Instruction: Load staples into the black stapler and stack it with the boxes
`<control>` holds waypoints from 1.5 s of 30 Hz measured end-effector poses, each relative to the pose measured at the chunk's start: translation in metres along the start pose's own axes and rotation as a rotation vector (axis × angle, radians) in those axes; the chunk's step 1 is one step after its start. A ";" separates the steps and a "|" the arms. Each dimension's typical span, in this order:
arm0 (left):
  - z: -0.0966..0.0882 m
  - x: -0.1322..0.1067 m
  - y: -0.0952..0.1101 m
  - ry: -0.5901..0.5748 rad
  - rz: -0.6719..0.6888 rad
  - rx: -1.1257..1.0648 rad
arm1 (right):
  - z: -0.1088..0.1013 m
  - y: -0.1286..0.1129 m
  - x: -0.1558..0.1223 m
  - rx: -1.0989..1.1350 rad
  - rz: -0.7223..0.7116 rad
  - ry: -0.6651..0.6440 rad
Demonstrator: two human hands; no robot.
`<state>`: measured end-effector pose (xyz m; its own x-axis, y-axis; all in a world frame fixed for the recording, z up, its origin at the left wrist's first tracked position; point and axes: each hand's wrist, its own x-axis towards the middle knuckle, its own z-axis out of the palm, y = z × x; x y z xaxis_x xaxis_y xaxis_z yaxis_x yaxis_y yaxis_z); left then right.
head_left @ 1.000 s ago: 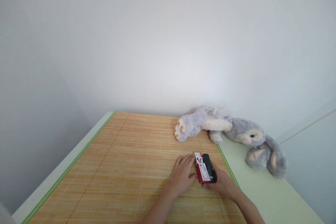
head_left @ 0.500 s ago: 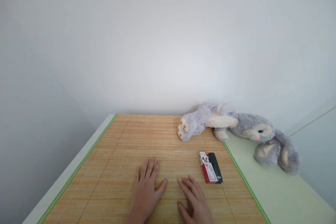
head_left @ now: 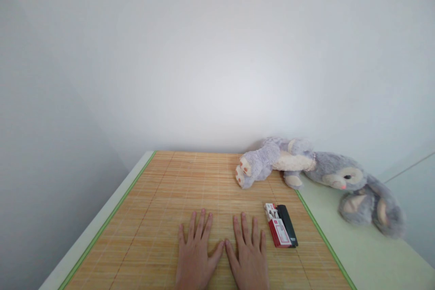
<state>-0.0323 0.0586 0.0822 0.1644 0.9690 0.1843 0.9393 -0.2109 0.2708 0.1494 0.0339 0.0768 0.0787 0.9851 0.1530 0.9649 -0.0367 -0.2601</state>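
Flat on the bamboo mat [head_left: 163,217], my left hand [head_left: 196,258] lies with its fingers spread. Beside it my right hand [head_left: 248,258] rests palm down in the same way, fingers apart. The two thumb tips almost meet; I cannot tell if they touch. Neither hand holds anything. Just right of my right hand is a small red and white box [head_left: 279,231], seemingly of staples. A black stapler [head_left: 288,226] lies against the right side of that box.
A grey plush rabbit [head_left: 294,161] lies on its side along the back right, its head and long ears over the pale green tabletop [head_left: 356,249]. Behind the table stands a white wall [head_left: 217,63]. A green border [head_left: 326,240] edges the mat.
My right hand has turned straighter and flattened with its fingers spread. Its thumb has come close to my left thumb. The whole view has shifted slightly, so things appear lower and further right.
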 end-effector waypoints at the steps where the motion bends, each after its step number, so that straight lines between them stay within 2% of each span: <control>1: 0.000 0.000 0.000 -0.002 -0.001 -0.004 | 0.001 0.001 0.000 0.002 -0.001 0.000; 13: 0.004 0.002 -0.005 -0.020 -0.013 -0.029 | 0.014 0.004 0.002 0.019 0.017 0.013; 27: 0.005 0.000 -0.005 -0.014 -0.002 0.005 | 0.009 0.002 0.001 -0.016 0.012 -0.003; 35: 0.004 0.002 -0.002 -0.039 -0.019 0.067 | 0.005 -0.001 0.001 -0.120 0.013 -0.005; 45: 0.006 0.001 0.000 -0.030 -0.029 0.087 | 0.007 -0.002 0.000 -0.139 0.016 -0.002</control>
<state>-0.0309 0.0601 0.0769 0.1446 0.9782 0.1490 0.9661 -0.1721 0.1925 0.1460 0.0355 0.0706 0.0945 0.9845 0.1480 0.9889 -0.0758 -0.1275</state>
